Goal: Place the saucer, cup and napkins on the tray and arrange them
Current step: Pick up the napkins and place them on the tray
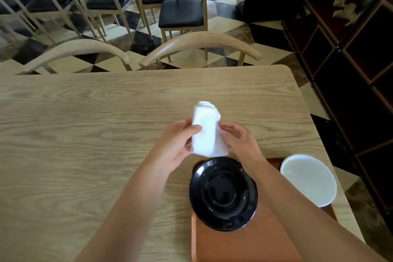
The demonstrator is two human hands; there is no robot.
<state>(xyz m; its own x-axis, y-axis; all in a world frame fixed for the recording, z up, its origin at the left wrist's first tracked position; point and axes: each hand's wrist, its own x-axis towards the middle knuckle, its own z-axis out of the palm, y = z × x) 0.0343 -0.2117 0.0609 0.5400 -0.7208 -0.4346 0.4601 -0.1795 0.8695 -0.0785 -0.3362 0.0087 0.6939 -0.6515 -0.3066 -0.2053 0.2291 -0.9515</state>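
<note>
Two hands, left hand and right hand, pinch a stack of napkins above the table; soft, light, best gripped by its edges; beyond, saucer and cup sit on the tray.

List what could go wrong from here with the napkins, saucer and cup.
1. The napkins are a loose stack pinched between the left hand and right hand above the table; sheets could slip out or fan apart.
2. The black saucer overhangs the left edge of the tray; a forearm bump might tip it.
3. The white cup sits near the tray's right edge, beside the right forearm, and could get knocked.
</note>
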